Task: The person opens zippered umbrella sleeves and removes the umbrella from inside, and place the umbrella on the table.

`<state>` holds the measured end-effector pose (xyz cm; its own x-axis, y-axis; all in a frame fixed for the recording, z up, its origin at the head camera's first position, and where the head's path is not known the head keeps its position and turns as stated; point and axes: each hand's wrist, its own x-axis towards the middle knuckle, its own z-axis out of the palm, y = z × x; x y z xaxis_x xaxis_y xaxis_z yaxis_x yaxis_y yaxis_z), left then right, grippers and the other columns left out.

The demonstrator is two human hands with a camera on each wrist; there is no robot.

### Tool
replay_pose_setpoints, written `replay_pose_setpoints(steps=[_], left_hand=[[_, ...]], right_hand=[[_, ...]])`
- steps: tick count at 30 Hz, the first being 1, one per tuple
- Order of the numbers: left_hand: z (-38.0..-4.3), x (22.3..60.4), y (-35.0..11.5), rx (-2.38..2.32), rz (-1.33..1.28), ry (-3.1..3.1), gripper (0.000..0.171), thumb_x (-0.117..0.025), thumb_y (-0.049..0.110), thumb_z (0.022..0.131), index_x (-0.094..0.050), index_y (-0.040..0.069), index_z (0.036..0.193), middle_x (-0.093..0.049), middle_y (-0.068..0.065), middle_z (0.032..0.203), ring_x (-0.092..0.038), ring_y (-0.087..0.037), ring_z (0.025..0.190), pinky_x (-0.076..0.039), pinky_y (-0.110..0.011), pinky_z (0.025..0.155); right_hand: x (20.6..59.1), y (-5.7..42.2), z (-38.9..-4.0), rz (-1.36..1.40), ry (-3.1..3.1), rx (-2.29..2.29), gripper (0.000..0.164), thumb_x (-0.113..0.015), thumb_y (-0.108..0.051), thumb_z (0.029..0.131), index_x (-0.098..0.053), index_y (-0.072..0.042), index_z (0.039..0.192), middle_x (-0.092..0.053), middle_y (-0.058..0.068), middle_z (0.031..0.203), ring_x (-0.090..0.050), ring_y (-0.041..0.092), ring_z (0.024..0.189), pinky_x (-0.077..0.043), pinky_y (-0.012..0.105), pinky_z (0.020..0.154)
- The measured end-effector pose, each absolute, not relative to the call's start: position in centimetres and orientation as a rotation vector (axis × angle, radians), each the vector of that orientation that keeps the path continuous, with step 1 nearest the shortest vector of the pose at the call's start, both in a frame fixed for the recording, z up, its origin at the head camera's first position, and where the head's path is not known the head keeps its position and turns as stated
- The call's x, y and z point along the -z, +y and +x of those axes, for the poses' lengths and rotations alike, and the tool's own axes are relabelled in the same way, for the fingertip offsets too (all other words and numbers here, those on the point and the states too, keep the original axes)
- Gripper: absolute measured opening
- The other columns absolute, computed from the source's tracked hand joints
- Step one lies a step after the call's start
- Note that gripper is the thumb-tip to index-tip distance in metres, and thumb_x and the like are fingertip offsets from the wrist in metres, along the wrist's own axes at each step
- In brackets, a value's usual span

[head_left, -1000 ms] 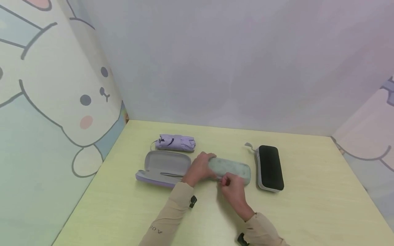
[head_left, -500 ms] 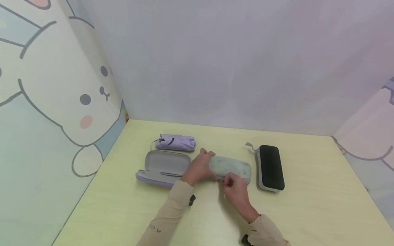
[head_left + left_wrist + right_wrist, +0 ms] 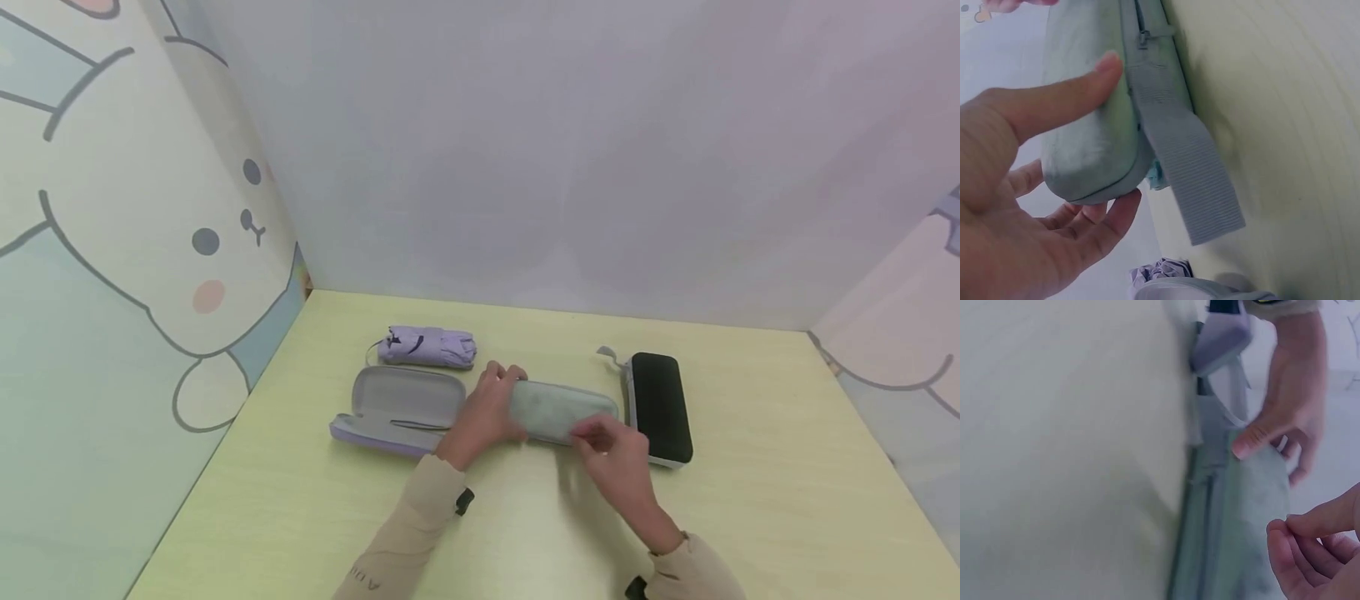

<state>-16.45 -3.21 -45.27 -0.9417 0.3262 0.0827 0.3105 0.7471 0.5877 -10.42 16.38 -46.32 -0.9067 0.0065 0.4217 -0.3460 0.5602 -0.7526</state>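
A pale green zippered pencil case (image 3: 562, 410) stands on the table, slightly tilted. My left hand (image 3: 486, 414) grips its left end, thumb (image 3: 1100, 75) on the front face and fingers curled around the back. Just by the thumb, the zip slider (image 3: 1143, 39) sits near a grey webbing tab (image 3: 1191, 169), its pull hanging loose. At the case's front right is my right hand (image 3: 617, 458), thumb and forefinger tips meeting, other fingers curled. In the right wrist view the fingertips (image 3: 1279, 526) overlap the case's face, with nothing visible between them.
An open lilac case (image 3: 408, 396) with grey lining and thin metal tweezers (image 3: 416, 426) lies left of my left forearm. Behind it is a folded lilac umbrella (image 3: 427, 347). On the right lies a black-topped case (image 3: 660, 408) with a strap, close to my right hand.
My right hand has moved right along the front of the pencil case, its fingertips rising a little. The pencil case's right end has shifted slightly right. My left hand keeps its grip.
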Motion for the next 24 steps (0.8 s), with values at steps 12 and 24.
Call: replay_pose_setpoints(steps=[12, 24], left_hand=[[-13.6, 44.6, -3.6, -1.18, 0.581, 2.905, 0.043, -0.076, 0.026, 0.08, -0.052, 0.014, 0.113, -0.051, -0.004, 0.106, -0.053, -0.018, 0.09, -0.047, -0.034, 0.077], [-11.8, 45.3, -4.1, -1.318, 0.588, 2.883, 0.035, -0.071, 0.03, 0.084, -0.054, 0.011, 0.109, -0.058, -0.003, 0.11, -0.054, -0.017, 0.106, -0.044, -0.036, 0.091]], right_hand=[[41.8, 19.9, -11.3, 0.224, -2.461, -1.328, 0.015, -0.074, 0.008, 0.074, -0.07, -0.004, 0.081, -0.068, 0.009, 0.075, -0.064, 0.012, 0.067, -0.048, 0.015, 0.062], [41.4, 20.9, -12.5, 0.288, -2.536, -1.219, 0.012, -0.073, 0.003, 0.076, -0.068, -0.007, 0.08, -0.068, 0.005, 0.075, -0.061, 0.004, 0.066, -0.048, 0.017, 0.059]])
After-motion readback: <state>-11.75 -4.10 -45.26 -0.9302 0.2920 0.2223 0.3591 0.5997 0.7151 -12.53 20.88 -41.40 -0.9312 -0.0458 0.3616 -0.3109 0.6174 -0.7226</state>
